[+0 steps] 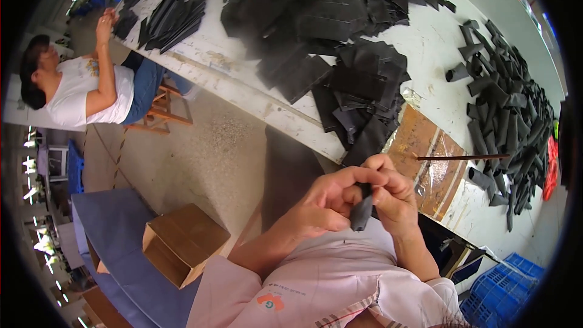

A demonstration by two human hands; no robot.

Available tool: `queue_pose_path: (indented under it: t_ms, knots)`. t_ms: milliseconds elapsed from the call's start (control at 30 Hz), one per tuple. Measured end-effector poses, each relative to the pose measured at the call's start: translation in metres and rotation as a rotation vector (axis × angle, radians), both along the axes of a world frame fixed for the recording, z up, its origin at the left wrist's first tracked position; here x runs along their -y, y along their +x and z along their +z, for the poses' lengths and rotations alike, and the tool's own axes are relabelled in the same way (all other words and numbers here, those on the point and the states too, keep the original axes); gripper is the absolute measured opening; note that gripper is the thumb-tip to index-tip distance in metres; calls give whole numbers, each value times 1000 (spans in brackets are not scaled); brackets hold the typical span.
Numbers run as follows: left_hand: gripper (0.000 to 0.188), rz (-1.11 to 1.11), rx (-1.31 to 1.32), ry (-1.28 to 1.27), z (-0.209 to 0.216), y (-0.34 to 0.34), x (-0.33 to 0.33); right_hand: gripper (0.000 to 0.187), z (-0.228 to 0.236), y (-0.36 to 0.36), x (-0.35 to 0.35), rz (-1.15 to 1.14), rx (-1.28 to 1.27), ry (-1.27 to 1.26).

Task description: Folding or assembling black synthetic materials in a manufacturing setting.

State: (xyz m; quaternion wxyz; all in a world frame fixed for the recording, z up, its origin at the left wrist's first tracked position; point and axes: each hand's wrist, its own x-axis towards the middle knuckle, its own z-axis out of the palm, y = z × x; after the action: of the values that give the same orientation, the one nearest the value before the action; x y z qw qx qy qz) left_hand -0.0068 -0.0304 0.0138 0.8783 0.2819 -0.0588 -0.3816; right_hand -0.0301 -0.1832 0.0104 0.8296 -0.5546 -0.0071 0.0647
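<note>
Both hands meet right in front of the chest, just off the near edge of the desk (452, 21), and there between them is the black piece (361, 214), curled or folded over. The left hand (322, 201) pinches it from one side, thumb low along it; the right hand (396, 199) grips from the other, fingers bent in close to the top. Two-sided holding like that probably stops a limp piece springing flat, and close to the body likely makes it easier to see. Look at the layout: the small stack of flat black pieces (367, 82) sits just beyond the hands, presumably for a short reach, with the bigger heap (297, 9) behind it. Over to the right, black tubes (507, 112) lie piled well apart from the flats, seemingly so the two don't mix. Between stack and tubes, a brown board (416, 130) carries one end of a thin rod (464, 158); whether that's fixed, I can't tell.
</note>
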Motion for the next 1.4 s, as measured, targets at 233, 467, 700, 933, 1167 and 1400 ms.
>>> queue_pose_path:
  t_ms: [233, 467, 700, 933, 1167, 1400]
  knots:
    - [39, 248, 135, 427, 7, -6, 19, 19, 2, 2, 5, -208, 219, -297]
    - [20, 710, 695, 733, -8, -8, 40, 15, 9, 2, 3, -334, 454, -716]
    - [14, 532, 407, 724, -5, -8, 34, 18, -3, -3, 6, -340, 307, -618]
    - [20, 135, -212, 11, -13, 3, 28, 22, 0, -8, 16, -174, -71, 8]
    - [33, -257, -347, -449, -18, -4, 30, 25, 1, -22, 19, -92, -138, 119]
    - [31, -336, -153, -33, -4, 3, 44, 19, -8, -32, 35, -164, -203, 145]
